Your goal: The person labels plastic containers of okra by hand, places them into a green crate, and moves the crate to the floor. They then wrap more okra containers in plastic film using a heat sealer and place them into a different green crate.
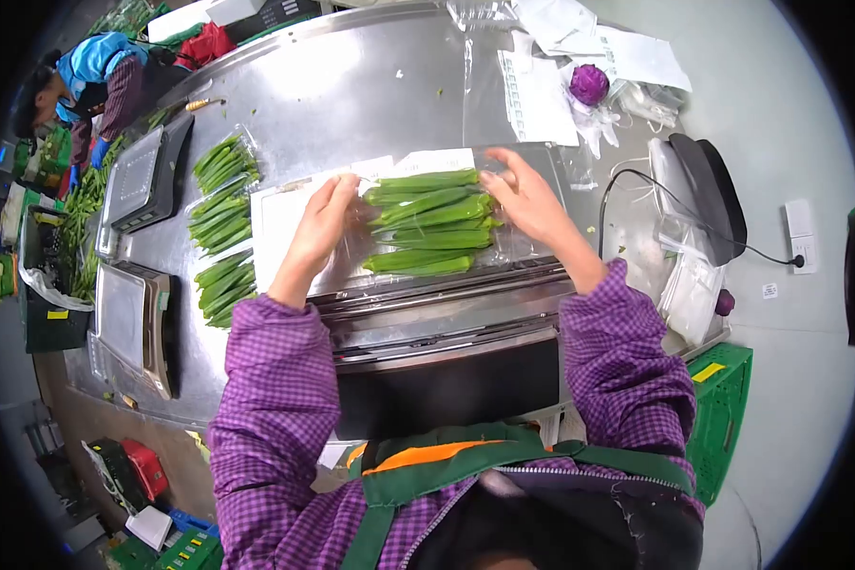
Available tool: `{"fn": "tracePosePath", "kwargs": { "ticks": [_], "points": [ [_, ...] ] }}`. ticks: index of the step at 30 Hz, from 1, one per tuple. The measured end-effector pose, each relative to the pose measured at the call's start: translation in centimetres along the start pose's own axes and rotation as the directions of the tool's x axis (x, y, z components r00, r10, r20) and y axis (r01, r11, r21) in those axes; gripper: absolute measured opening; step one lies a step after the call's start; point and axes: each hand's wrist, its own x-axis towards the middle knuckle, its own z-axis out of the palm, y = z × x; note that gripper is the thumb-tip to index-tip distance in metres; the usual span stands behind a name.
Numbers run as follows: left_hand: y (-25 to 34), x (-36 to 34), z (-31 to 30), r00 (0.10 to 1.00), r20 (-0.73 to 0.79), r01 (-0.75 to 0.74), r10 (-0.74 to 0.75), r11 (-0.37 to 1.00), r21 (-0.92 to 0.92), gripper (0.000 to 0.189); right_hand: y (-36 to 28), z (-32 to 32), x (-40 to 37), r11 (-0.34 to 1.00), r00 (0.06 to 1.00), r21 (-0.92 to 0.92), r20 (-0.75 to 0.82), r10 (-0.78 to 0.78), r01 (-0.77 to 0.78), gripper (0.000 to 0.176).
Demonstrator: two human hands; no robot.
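Several green vegetable bundles (427, 223) lie side by side on clear film, on the flat top of a machine (299, 237) at the middle. My left hand (330, 220) is at their left end, thumb and fingers pressed together at the film's upper left edge. At their upper right end is my right hand (524, 198), its forefinger raised and apart from the thumb, which is by the film; whether it grips the film is unclear. More wrapped green bundles (223, 228) lie in a column to the left.
Two scales (135, 180) stand at the left. Beyond them a person in blue (100, 62) bends over greens. At the back right lie a purple cabbage (589, 85) and white papers (539, 95). A black cable (674, 195) runs to the wall socket. A green crate (722, 408) stands low right.
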Motion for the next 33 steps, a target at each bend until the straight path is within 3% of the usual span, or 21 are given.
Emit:
{"fn": "tracePosePath", "kwargs": {
  "ticks": [2, 4, 5, 6, 8, 10, 12, 14, 16, 17, 18, 20, 21, 22, 23, 24, 26, 28, 29, 30, 33],
  "points": [
    [0.1, -2.9, 0.5, 0.969, 0.164, 0.222, -0.185, 0.944, -0.246, 0.048, 1.2, -0.2, -1.3, 1.000, 0.997, 0.018, 0.072, -0.012, 0.011, 0.043],
    [-0.3, -5.3, 0.4, 0.963, 0.201, 0.228, -0.180, 0.942, -0.247, 0.048, -0.2, -0.6, -4.2, 0.951, 0.953, 0.246, 0.278, 0.117, -0.189, 0.039],
    [-0.4, -6.7, 0.2, 0.958, 0.230, 0.228, -0.171, 0.941, -0.251, 0.049, -0.7, -1.1, -5.5, 0.951, 0.941, 0.219, 0.308, 0.144, -0.217, 0.038],
    [0.1, -8.7, -0.2, 0.913, 0.322, 0.345, -0.249, 0.894, -0.287, 0.048, -1.1, -1.4, -7.2, 0.950, 0.939, 0.220, 0.310, 0.149, -0.223, 0.038],
    [-1.1, -12.7, 0.1, 0.920, 0.326, 0.330, -0.219, 0.881, -0.339, 0.048, -1.7, -1.4, -11.6, 0.892, 0.878, 0.264, 0.415, 0.237, -0.366, 0.037],
    [-2.0, -16.6, 0.4, 0.863, 0.437, 0.412, -0.253, 0.853, -0.320, 0.055, -2.6, -1.6, -15.4, 0.845, 0.820, 0.278, 0.501, 0.278, -0.456, 0.035],
    [-3.7, -20.1, 1.2, 0.827, 0.439, 0.506, -0.352, 0.806, -0.307, 0.057, -0.3, -0.9, -19.0, 0.822, 0.772, 0.254, 0.557, 0.306, -0.509, 0.036],
    [-5.1, -21.6, 1.6, 0.772, 0.433, 0.586, -0.466, 0.786, -0.198, 0.059, 0.8, 0.0, -21.2, 0.787, 0.752, 0.270, 0.568, 0.335, -0.554, 0.036],
    [-6.3, -21.3, 2.2, 0.785, 0.392, 0.583, -0.479, 0.785, -0.208, 0.060, 2.9, 1.3, -21.5, 0.801, 0.780, 0.298, 0.549, 0.301, -0.519, 0.037],
    [-6.5, -21.0, 2.0, 0.760, 0.435, 0.588, -0.483, 0.796, -0.143, 0.061, 3.4, 1.5, -21.4, 0.845, 0.775, 0.179, 0.526, 0.351, -0.504, 0.038],
    [-7.6, -21.5, 1.9, 0.752, 0.454, 0.604, -0.478, 0.776, -0.184, 0.060, 4.7, 2.1, -22.1, 0.835, 0.789, 0.236, 0.523, 0.323, -0.498, 0.038],
    [-9.6, -25.9, 1.8, 0.719, 0.266, 0.596, -0.642, 0.767, 0.239, 0.058, 5.8, 2.6, -26.0, 0.807, 0.729, 0.110, 0.511, 0.455, -0.580, 0.036],
    [-9.7, -27.8, 2.8, 0.807, 0.137, 0.574, -0.574, 0.818, 0.044, 0.055, 4.7, 2.8, -26.9, 0.850, 0.820, 0.119, 0.359, 0.445, -0.513, 0.032],
    [-10.9, -29.2, 2.9, 0.867, 0.036, 0.495, -0.496, 0.868, 0.026, 0.052, 5.2, 3.6, -27.5, 0.841, 0.813, 0.119, 0.358, 0.459, -0.528, 0.032],
    [-11.6, -30.5, 2.9, 0.888, -0.035, 0.459, -0.458, 0.884, 0.090, 0.051, 6.2, 4.6, -27.6, 0.927, 0.927, 0.078, 0.110, 0.359, -0.368, 0.030],
    [-11.9, -31.3, 3.0, 0.907, -0.105, 0.421, -0.409, 0.894, 0.155, 0.051, 6.9, 5.5, -27.5, 0.978, 0.970, -0.011, -0.133, 0.203, -0.207, 0.028],
    [-12.9, -31.5, 4.1, 0.905, -0.201, 0.390, -0.374, 0.920, 0.046, 0.044, 7.4, 6.3, -27.0, 0.984, 0.965, 0.067, -0.194, 0.174, -0.164, 0.023],
    [-13.9, -31.4, 4.3, 0.896, -0.310, 0.269, -0.319, 0.944, -0.193, 0.035, 7.7, 6.4, -27.0, 0.985, 0.927, 0.146, -0.349, 0.137, -0.091, 0.018],
    [-13.8, -31.5, 3.4, 0.892, -0.332, 0.266, -0.306, 0.951, -0.160, 0.029, 7.9, 5.7, -27.3, 0.966, 0.910, 0.237, -0.368, 0.191, -0.106, 0.016],
    [-11.7, -31.8, 3.2, 0.827, -0.406, 0.355, -0.388, 0.921, -0.157, 0.026, 7.2, 4.5, -27.9, 0.990, 0.904, 0.110, -0.409, 0.121, -0.082, 0.016],
    [-12.7, -34.4, 1.1, 0.819, -0.298, 0.479, -0.491, 0.870, -0.117, 0.024, 7.4, 2.8, -32.1, 0.956, 0.907, 0.185, -0.318, 0.276, -0.226, 0.015]
  ]
}}
